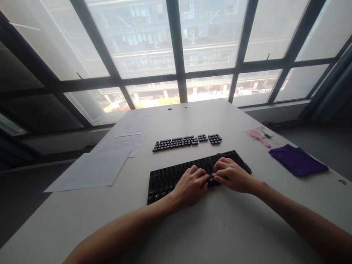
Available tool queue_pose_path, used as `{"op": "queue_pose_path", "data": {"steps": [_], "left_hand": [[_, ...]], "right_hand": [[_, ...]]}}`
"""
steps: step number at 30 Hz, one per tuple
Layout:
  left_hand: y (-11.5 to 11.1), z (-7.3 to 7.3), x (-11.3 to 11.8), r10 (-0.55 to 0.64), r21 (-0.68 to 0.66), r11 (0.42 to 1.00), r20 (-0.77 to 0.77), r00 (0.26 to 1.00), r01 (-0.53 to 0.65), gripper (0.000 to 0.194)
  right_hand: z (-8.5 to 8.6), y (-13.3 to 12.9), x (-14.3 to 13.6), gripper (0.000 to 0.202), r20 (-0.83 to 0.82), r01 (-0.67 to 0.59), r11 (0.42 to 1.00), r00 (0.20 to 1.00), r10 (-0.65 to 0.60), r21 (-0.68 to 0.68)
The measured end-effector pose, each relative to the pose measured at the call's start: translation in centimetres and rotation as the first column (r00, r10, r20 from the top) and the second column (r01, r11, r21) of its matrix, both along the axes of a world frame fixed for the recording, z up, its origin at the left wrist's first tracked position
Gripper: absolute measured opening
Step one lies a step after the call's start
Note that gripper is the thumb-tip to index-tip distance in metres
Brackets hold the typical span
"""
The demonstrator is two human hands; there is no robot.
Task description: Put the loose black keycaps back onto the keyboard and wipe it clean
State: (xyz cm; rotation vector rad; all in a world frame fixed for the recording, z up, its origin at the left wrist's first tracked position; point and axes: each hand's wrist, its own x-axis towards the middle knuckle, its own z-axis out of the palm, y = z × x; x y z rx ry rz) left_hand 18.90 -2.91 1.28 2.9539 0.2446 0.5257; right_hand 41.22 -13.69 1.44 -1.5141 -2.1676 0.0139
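A black keyboard base (167, 176) lies slightly slanted on the white table, with most of its key places bare and several keycaps along its near left edge. My left hand (191, 185) rests over its near middle part, fingers bent together at the near edge. Close beside it, my right hand (230, 174) has curled fingers at the same spot, near a dark keycap (211, 180). What the fingertips pinch is too small to make out. Beyond the base, loose black keycaps (176, 143) are laid out in keyboard order, with smaller groups (215, 139) to their right.
Printed paper sheets (93, 168) cover the left side of the white table (132, 227). On the right are a pink hairbrush (258, 137) on a clear bag and a folded purple cloth (298, 160). Large windows stand behind the far edge.
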Motion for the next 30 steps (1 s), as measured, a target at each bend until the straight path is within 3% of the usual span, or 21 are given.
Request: {"op": "queue_pose_path", "data": {"steps": [8, 18, 23, 30], "left_hand": [[0.17, -0.33, -0.23, -0.018, -0.014, 1.0, 0.059, 0.998, 0.019, 0.024], [-0.02, 0.24, 0.22, -0.038, 0.06, 0.997, -0.045, 0.998, 0.041, 0.024], [0.02, -0.06, 0.13, -0.022, 0.007, 1.0, -0.015, 1.0, 0.022, 0.023], [-0.06, 0.0, -0.06, 0.0, 0.004, 1.0, -0.042, 0.999, 0.0, 0.039]], "right_hand": [[-0.3, 0.17, 0.62, 0.018, -0.032, -0.049, 0.996, 0.998, 0.051, 0.07], [-0.44, 0.13, 0.12, 0.025, 0.031, -0.006, 1.0, 0.999, 0.005, 0.015], [-0.26, 0.07, 0.09, 0.028, -0.033, 0.01, 1.0, 0.999, -0.009, 0.017], [-0.33, 0.24, 0.95, 0.014, -0.063, -0.001, 0.997, 0.998, 0.007, 0.083]]}}
